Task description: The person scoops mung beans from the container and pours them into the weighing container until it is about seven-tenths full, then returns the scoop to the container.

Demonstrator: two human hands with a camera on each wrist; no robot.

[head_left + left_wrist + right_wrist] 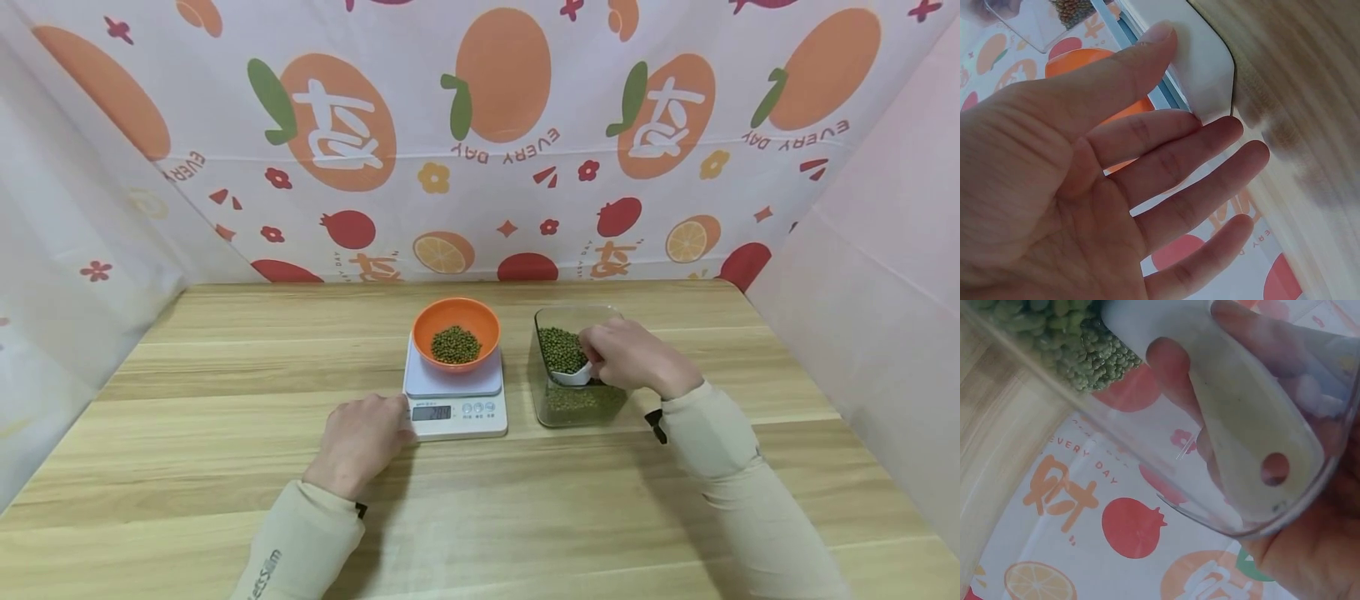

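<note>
My left hand [365, 437] rests at the left front corner of a white kitchen scale [450, 427]. In the left wrist view its thumb touches the scale casing [1200, 62], while the other fingers extend loosely beside the corner. An orange bowl [480, 321] holding mung beans [455, 345] stands on the scale, whose display [432, 412] shows digits. Inside a clear container [546, 408], my right hand [630, 354] grips a white scoop [573, 377] by its handle [1244, 419]. The scoop's front is down among more mung beans [561, 348]; its load is hidden.
Scale and container stand side by side on a wooden table [225, 375], with a narrow gap between them. A fruit-patterned curtain [502, 200] hangs behind the table, and pale sheets [885, 250] flank its sides.
</note>
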